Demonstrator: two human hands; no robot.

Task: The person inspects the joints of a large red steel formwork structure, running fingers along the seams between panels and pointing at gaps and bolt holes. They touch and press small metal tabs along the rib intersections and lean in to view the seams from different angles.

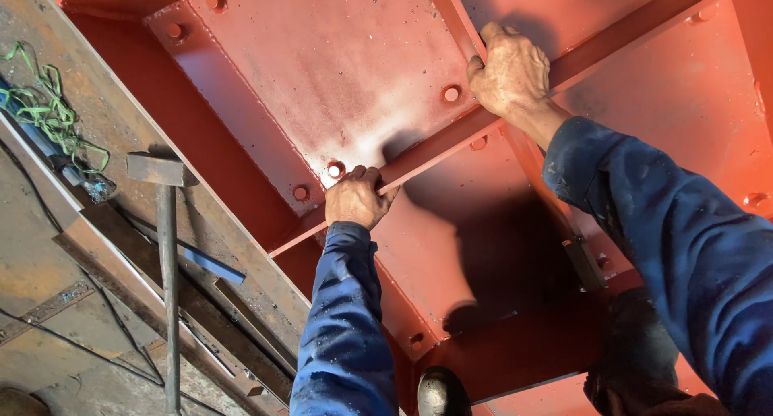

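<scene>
Matt red-painted steel plate (338, 86), scuffed pale

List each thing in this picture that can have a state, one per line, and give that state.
Left hand: closed on the edge of the red rib.
Right hand: curled over the same rib, higher up.
Red steel plate: painted, paint worn pale near the middle, bolt holes empty.
Sledgehammer: lying unheld on the rusty steel.
Green cord: loose, tangled.
</scene>
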